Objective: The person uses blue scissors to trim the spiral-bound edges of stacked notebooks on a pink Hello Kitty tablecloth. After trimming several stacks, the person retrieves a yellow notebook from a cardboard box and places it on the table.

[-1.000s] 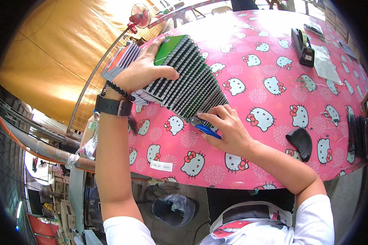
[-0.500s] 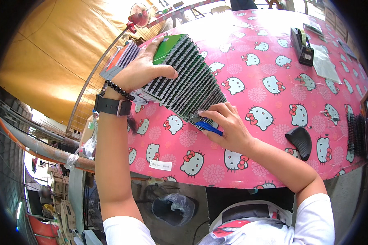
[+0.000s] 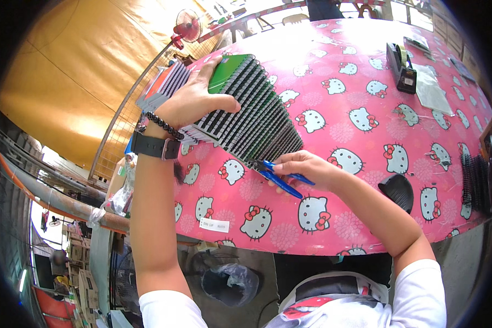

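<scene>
My right hand [image 3: 307,168], the nearer to the lower corner of the spiral-bound notebooks [image 3: 251,117], grips blue-handled cutters [image 3: 284,186] slanting up-left toward it (whether the tips touch, I can't tell); my left hand [image 3: 199,101], thumb and fingers spread, lies across their upper end.

Left hand [image 3: 199,99] spread, right hand [image 3: 309,167] curled in a grip

The left arm [image 3: 156,224] reaches forward almost straight, rising nearly upright through the view; its hand lies farther out, palm down, the thumb [image 3: 227,103] wide of the fingers [image 3: 210,68] and pointing right, the fingers stretched away from the body; the right elbow [image 3: 415,249] bends at the lower right, and the right forearm [image 3: 369,210] slants forward and inward, its hand nearer the body, folded in and partly hidden
</scene>
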A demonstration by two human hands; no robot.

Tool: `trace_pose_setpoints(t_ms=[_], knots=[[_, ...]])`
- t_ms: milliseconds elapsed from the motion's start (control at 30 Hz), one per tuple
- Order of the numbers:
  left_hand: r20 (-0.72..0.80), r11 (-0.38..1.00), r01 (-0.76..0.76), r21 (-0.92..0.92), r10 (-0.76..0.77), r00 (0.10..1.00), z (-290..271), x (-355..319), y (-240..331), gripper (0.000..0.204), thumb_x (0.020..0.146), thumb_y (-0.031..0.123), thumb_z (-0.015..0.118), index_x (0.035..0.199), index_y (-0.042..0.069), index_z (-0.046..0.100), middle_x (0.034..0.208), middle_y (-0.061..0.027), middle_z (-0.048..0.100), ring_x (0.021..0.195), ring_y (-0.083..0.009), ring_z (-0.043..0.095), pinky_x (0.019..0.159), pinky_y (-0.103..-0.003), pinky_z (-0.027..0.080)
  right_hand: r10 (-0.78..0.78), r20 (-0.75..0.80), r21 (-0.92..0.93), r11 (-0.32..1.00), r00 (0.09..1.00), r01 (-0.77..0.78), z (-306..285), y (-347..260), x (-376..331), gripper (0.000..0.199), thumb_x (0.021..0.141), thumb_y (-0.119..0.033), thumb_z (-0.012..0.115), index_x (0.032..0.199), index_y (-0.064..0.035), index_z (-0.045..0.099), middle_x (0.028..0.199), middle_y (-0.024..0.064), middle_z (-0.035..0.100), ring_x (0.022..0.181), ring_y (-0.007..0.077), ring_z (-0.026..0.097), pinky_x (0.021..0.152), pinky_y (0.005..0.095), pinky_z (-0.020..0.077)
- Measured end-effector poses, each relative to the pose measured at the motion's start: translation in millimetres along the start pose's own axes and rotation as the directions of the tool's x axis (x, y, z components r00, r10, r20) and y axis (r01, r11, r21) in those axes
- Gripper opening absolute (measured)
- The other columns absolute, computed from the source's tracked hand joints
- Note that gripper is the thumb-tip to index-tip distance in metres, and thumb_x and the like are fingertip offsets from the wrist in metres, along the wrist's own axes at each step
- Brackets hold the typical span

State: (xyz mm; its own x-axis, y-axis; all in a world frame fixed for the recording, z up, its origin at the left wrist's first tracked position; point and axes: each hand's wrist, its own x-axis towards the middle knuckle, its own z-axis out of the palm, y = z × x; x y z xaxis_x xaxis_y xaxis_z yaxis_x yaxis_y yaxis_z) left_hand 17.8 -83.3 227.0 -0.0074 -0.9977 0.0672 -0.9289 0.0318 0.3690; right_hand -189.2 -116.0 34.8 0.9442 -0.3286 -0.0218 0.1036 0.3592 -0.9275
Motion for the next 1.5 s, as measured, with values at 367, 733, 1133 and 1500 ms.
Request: trace_pose_setpoints(t_ms=[367,733,1133,1500], knots=[[0.01,0.999,0.005,-0.051,-0.005,1.0,0.4,2.8,-2.2,0.095,0.067,0.027,0.069,0.143,0.0,0.02,0.136,-0.016,0.039,0.126,-0.024,0.037,0.105,-0.03,0.027,-0.747,0.071,-0.978,0.078,0.661,0.193,15.5,26.9,-11.1,0.048,0.074,-0.02,0.069,0.119,-0.0121,0.055,0.104,0.0097,0.051,0.098,0.0277,0.047,0.088,0.0431,0.0366],[-0.004,1.0,0.018,-0.003,-0.018,1.0,-0.8,0.8,0.2,0.096,0.066,0.029,0.07,0.144,0.001,0.02,0.135,-0.0166,0.039,0.126,-0.024,0.037,0.105,-0.031,0.028,0.054,-0.009,0.118,0.992,0.999,-0.052,-0.8,13.2,-6.1,0.035,0.087,-0.018,0.06,0.11,0.007,0.057,0.091,0.0066,0.064,0.079,0.0095,0.057,0.073,0.0242,0.0457],[0.008,0.998,0.056,-0.036,-0.056,0.998,-0.1,1.1,-1.6,0.095,0.067,0.026,0.07,0.144,0.003,0.02,0.132,-0.0152,0.042,0.121,-0.023,0.041,0.102,-0.03,0.031,-0.76,0.103,-0.975,0.049,0.641,0.215,13.5,30.0,-8.1,0.048,0.073,-0.021,0.069,0.119,-0.0137,0.054,0.105,0.0091,0.05,0.098,0.0271,0.047,0.083,0.0431,0.0364],[0.003,0.999,0.032,-0.002,-0.032,0.999,-1.0,-1.1,0.7,0.095,0.067,0.028,0.07,0.143,0.0,0.02,0.134,-0.0162,0.039,0.123,-0.0234,0.039,0.103,-0.03,0.03,-0.767,0.137,-0.978,-0.003,0.627,0.211,7.0,34.9,-3.1,0.046,0.073,-0.016,0.071,0.117,-0.0135,0.056,0.104,0.0062,0.05,0.091,0.0221,0.051,0.078,0.0397,0.0424]])
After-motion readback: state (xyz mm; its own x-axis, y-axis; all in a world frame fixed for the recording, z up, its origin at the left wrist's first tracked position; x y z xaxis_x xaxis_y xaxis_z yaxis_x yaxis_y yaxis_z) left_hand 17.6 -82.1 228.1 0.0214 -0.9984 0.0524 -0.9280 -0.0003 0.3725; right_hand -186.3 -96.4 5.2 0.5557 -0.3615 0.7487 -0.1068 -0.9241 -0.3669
